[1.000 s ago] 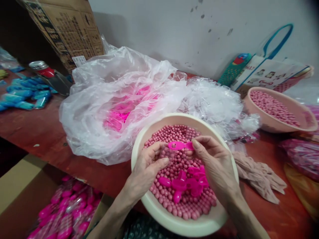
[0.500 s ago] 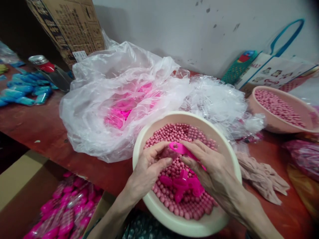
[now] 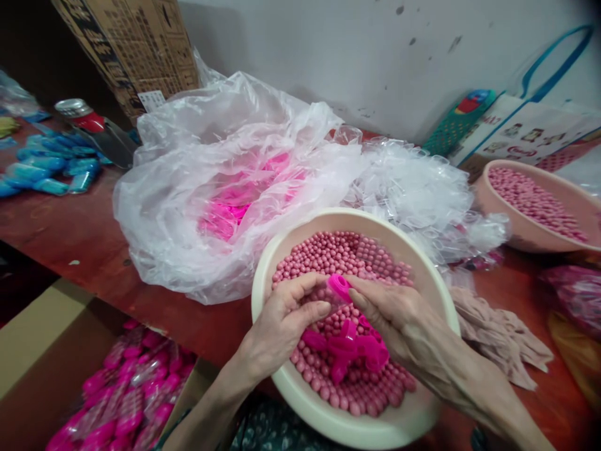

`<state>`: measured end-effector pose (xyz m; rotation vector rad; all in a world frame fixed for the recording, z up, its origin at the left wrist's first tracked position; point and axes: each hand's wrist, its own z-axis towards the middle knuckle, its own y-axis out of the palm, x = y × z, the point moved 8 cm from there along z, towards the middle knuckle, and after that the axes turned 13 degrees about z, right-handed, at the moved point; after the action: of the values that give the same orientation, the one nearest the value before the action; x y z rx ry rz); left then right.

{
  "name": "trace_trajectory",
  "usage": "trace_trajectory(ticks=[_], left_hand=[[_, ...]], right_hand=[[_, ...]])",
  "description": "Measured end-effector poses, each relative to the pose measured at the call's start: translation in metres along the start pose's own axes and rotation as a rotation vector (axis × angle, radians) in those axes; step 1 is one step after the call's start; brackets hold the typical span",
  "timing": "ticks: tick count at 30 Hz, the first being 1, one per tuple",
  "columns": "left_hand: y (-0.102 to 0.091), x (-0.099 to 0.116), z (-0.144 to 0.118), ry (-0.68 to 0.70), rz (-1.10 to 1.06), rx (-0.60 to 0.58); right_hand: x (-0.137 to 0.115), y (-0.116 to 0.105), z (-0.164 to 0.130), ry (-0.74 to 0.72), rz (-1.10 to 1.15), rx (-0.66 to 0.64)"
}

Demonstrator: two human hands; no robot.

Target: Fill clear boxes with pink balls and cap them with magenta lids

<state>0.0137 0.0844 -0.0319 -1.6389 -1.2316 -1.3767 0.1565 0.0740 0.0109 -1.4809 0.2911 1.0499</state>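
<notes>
A small bright-pink plastic piece (image 3: 339,287) is pinched between the fingertips of both hands above a round cream plastic basin (image 3: 263,285). The left hand (image 3: 286,322) is curled, thumb and forefinger closed on the near side of the piece; the right hand (image 3: 399,316) is closed on its other side with the fingers drawn together. The basin is filled with small dusty-pink round beads (image 3: 347,250), and a loose cluster of further bright-pink plastic pieces (image 3: 350,351) is lying on the beads just below the hands.

The basin is set at the near edge of a reddish-brown worktop (image 3: 75,232). Just behind it, a large crumpled clear plastic bag (image 3: 188,188) is seen — bright pink contents are visible through the film. To the right, well apart, a second pinkish basin (image 3: 488,194) is holding more of the same beads. Below the worktop edge, a cardboard box (image 3: 42,338) is holding pink items wrapped in clear film (image 3: 131,394).
</notes>
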Motion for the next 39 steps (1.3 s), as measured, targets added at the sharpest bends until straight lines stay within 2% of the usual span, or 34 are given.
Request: trace_trajectory(ticks=[3, 6, 9, 12, 20, 25, 28, 31, 35, 39], left_hand=[[0.000, -0.002, -0.001, 0.011, 0.024, 0.008], [-0.001, -0.001, -0.003, 0.033, 0.087, 0.020], [-0.001, 0.001, -0.005, 0.040, 0.185, 0.016], [-0.001, 0.003, -0.005, 0.054, 0.238, 0.000], [0.002, -0.004, -0.005, -0.034, 0.129, -0.087], [0.001, -0.005, -0.003, -0.036, 0.086, -0.052], [-0.004, -0.003, -0.002, -0.004, 0.091, 0.034], [-0.004, -0.005, -0.002, -0.017, 0.121, 0.053], [-0.008, -0.009, -0.006, -0.054, 0.153, 0.094], [-0.011, -0.005, -0.009, -0.026, 0.124, 0.140]], right_hand=[[-0.003, 0.014, 0.000, -0.080, -0.149, -0.088], [-0.012, 0.024, 0.002, -0.113, -0.270, -0.102], [-0.022, 0.031, 0.009, -0.112, -0.485, -0.078], [-0.027, 0.036, 0.019, -0.116, -0.600, -0.035], [-0.033, 0.048, 0.025, -0.265, -0.635, -0.041], [-0.030, 0.052, 0.029, -0.200, -0.590, -0.103], [-0.029, 0.048, 0.030, -0.114, -0.471, -0.047], [-0.032, 0.046, 0.029, -0.099, -0.395, 0.030], [-0.029, 0.058, 0.032, -0.101, -0.442, -0.050], [-0.030, 0.068, 0.040, -0.149, -0.560, -0.157]])
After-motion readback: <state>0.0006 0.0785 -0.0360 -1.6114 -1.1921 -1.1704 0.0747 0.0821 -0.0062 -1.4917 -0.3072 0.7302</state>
